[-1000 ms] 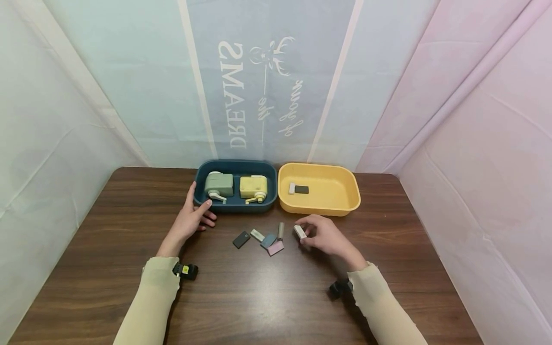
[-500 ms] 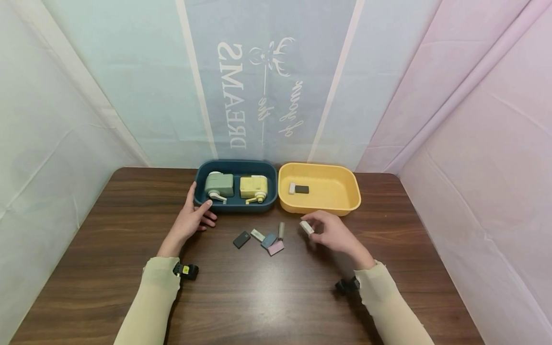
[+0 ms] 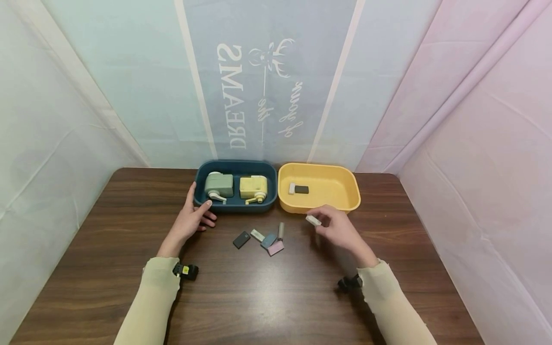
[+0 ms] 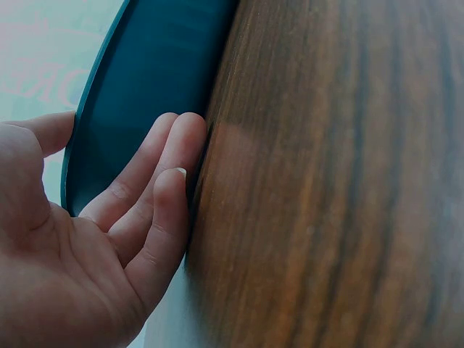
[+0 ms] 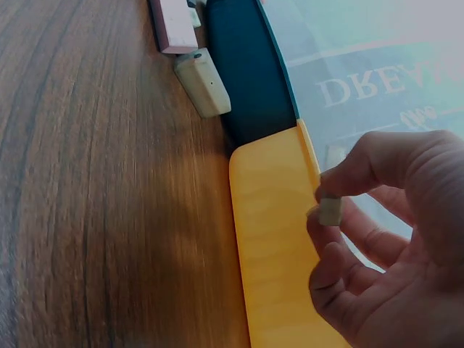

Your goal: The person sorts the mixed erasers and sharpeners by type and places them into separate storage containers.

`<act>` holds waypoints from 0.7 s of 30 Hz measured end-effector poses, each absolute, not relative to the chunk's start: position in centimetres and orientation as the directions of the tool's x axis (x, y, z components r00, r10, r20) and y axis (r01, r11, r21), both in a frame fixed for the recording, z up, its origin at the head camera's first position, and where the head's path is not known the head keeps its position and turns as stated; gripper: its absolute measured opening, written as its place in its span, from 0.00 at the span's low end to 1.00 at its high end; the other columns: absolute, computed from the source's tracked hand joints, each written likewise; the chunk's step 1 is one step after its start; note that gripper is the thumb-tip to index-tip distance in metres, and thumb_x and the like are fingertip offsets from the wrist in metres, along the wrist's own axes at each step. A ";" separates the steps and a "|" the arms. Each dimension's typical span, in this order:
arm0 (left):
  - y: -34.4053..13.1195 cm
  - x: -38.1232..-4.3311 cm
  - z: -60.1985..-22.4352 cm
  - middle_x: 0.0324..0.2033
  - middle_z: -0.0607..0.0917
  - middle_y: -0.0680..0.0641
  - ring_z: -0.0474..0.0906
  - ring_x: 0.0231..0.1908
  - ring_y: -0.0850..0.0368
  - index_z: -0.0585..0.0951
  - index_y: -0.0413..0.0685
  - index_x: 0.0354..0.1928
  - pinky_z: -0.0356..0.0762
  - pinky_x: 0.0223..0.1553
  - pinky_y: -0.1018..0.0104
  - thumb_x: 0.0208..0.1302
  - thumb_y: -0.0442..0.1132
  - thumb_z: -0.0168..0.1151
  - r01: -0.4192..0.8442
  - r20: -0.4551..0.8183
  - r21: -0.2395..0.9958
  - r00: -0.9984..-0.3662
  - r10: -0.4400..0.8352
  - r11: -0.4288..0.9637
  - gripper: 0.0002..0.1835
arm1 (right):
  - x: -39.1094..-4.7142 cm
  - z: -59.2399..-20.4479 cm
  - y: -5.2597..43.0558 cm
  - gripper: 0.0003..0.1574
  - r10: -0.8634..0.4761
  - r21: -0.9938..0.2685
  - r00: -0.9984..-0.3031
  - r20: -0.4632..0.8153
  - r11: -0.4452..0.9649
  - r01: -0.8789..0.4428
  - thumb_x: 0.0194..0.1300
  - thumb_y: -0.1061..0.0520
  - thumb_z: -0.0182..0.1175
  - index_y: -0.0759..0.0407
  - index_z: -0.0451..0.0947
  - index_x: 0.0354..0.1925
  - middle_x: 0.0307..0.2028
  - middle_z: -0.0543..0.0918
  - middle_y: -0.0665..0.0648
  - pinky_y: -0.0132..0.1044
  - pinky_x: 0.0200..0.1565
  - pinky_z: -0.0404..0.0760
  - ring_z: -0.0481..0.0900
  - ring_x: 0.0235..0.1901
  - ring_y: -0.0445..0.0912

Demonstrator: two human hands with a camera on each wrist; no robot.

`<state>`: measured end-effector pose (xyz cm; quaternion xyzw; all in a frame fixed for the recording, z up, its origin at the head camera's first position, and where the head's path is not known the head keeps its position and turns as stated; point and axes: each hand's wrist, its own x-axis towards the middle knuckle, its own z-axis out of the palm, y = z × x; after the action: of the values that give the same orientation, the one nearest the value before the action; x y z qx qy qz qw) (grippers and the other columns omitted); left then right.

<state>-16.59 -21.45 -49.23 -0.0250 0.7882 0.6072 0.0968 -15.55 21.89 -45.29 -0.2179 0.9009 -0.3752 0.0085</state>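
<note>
In the head view my right hand [image 3: 336, 225] pinches a small white rectangular block [image 3: 313, 220] between thumb and fingertips, just off the near side of the yellow tray [image 3: 340, 209]. The right wrist view shows one end of that block beyond the fingertips. My left hand [image 3: 189, 219] rests at the near left corner of the dark blue tray [image 3: 235, 209]. Its fingers lie nearly straight against the tray's outer wall in the left wrist view. Two crank pencil sharpeners stand in the blue tray, one green [image 3: 220, 184] and one yellow [image 3: 253, 187].
Between the hands lie several small blocks: black [image 3: 241, 239], white [image 3: 257, 235], blue-grey [image 3: 268, 240], pink [image 3: 275, 247] and grey [image 3: 281, 231]. A white block [image 3: 292, 189] and a black block [image 3: 302, 189] sit inside the yellow tray. A printed cloth [image 3: 267, 96] hangs behind the table.
My right hand has carried the white block rightward and toward the yellow tray, and the block has turned more sideways. My left hand has stayed at the blue tray.
</note>
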 end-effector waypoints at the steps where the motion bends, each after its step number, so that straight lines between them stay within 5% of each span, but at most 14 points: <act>1: -21.5 -16.6 -49.2 0.37 0.87 0.35 0.87 0.32 0.45 0.29 0.81 0.76 0.81 0.31 0.56 0.76 0.58 0.50 -0.157 -0.184 0.952 -0.980 0.079 0.261 0.44 | -15.6 -45.3 22.0 0.24 -0.387 -0.685 -0.909 0.153 0.622 -0.380 0.53 0.70 0.67 0.54 0.85 0.49 0.38 0.83 0.48 0.39 0.36 0.76 0.78 0.36 0.45; 21: -21.5 -16.5 -49.1 0.39 0.87 0.33 0.87 0.34 0.42 0.29 0.84 0.75 0.81 0.31 0.56 0.76 0.57 0.50 -0.157 -0.184 0.955 -0.979 0.090 0.251 0.43 | -17.1 -43.1 23.6 0.19 -0.333 -0.692 -0.919 0.212 0.613 -0.381 0.61 0.66 0.69 0.60 0.85 0.51 0.43 0.85 0.55 0.37 0.37 0.80 0.80 0.38 0.48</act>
<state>-16.52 -21.48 -49.13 -0.0214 0.7843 0.6117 0.1009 -17.10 23.56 -43.15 -0.1989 0.8975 -0.3924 -0.0311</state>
